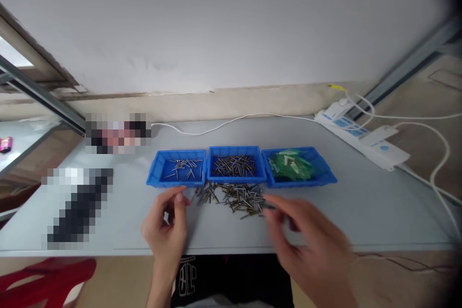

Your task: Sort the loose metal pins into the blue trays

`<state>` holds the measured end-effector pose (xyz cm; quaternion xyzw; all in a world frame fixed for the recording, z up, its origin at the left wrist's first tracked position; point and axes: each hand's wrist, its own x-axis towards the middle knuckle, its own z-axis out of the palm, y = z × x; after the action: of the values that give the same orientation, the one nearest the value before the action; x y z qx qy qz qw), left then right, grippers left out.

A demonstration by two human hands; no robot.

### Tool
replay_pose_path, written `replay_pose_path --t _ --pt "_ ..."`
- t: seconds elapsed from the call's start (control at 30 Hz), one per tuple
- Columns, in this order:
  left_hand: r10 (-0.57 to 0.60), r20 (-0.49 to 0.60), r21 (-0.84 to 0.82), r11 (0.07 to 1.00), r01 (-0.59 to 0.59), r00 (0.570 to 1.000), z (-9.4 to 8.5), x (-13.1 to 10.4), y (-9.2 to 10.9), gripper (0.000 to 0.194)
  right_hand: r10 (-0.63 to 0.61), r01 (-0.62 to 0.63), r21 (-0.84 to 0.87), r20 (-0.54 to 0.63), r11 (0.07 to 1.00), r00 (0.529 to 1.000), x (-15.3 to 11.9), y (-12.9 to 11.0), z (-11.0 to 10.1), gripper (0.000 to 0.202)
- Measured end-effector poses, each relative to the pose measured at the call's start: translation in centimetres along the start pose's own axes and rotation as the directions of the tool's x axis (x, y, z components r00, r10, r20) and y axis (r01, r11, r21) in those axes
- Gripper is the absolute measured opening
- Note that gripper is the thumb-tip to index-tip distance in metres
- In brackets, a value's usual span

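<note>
Three blue trays stand in a row on the grey table. The left tray [153,173] holds a few silver pins, the middle tray [234,149] many brass-coloured and silver pins, and the right tray [323,173] green and white plastic pieces. A loose pile of metal pins [243,197] lies in front of the middle tray. My left hand [169,224] is just in front of the left tray, thumb and forefinger pinched; what they hold is too small to name. At the pile's right edge is my right hand [306,238], blurred, its fingertips closed on a small dark piece.
A white power strip [371,142] with cables lies at the back right. A thin white cable [216,125] runs along the wall. Two pixelated items are on the left side. A red stool [50,281] stands below at the left.
</note>
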<state>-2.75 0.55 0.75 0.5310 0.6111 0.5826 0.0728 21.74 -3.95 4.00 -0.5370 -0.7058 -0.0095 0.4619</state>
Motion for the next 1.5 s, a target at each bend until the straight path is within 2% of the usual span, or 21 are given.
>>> replay_pose_path --t 0.1,0.17,0.3,0.43,0.53,0.63,0.73,0.8,0.87,0.97,1.13,1.27,1.5 --pt "0.059 0.048 0.017 0.998 -0.06 0.997 -0.1 -0.1 0.1 0.012 -0.014 0.02 -0.051 0.124 0.999 0.992 0.3 2.1 3.8 0.023" --pt "0.096 0.093 0.017 0.995 -0.098 0.991 -0.2 -0.2 0.1 0.012 -0.006 0.023 -0.099 0.163 0.995 0.987 -0.3 2.9 5.1 0.022" --pt "0.128 0.15 0.015 0.991 -0.131 0.98 -0.2 -0.2 -0.1 0.014 -0.001 0.032 -0.142 0.211 0.989 0.978 -1.1 3.3 5.3 0.026" --pt "0.113 0.179 0.004 0.993 -0.116 0.977 -0.2 -0.1 -0.3 0.016 0.012 0.016 -0.133 0.205 0.991 0.979 -0.9 3.5 5.2 0.025" --pt "0.069 0.189 -0.021 0.998 -0.066 0.98 -0.2 -0.2 -0.1 0.016 0.026 -0.016 -0.057 0.174 0.998 0.984 -0.7 3.3 5.4 0.017" --pt "0.035 0.25 -0.076 0.997 -0.016 0.968 0.2 -0.5 0.4 0.015 0.071 -0.085 0.079 0.166 0.993 0.984 -0.3 2.4 5.7 0.009" --pt "-0.028 0.395 -0.163 0.982 0.1 0.918 1.1 -1.1 1.3 0.018 0.071 -0.098 0.183 0.145 0.978 0.987 0.3 0.9 6.5 0.003" --pt "-0.02 0.508 -0.202 0.969 0.142 0.861 1.8 -1.3 1.7 0.017 0.043 -0.071 0.237 0.121 0.969 0.992 0.7 0.1 7.3 0.005" --pt "0.017 0.564 -0.238 0.961 0.143 0.826 2.3 -1.4 1.8 0.019 0.011 -0.042 0.272 0.116 0.961 0.993 0.9 -0.3 7.9 0.006" --pt "0.065 0.583 -0.281 0.952 0.126 0.81 2.3 -1.3 1.5 0.017 -0.016 -0.026 0.307 0.135 0.951 0.991 0.7 -0.3 8.2 0.008" --pt "0.107 0.59 -0.292 0.952 0.088 0.8 2.0 -1.3 1.1 0.012 0.034 -0.112 0.376 0.208 0.92 0.978 0.6 -0.2 7.5 0.009" --pt "0.092 0.589 -0.259 0.963 0.08 0.803 2.2 -1.2 1.3 0.012 0.031 -0.114 0.373 0.222 0.921 0.975 0.7 -0.4 7.2 0.01" --pt "0.009 0.546 -0.209 0.97 0.126 0.838 2.1 -1.3 1.3 0.009 0.052 -0.151 0.366 0.265 0.918 0.963 0.4 -0.6 7.5 0.01"
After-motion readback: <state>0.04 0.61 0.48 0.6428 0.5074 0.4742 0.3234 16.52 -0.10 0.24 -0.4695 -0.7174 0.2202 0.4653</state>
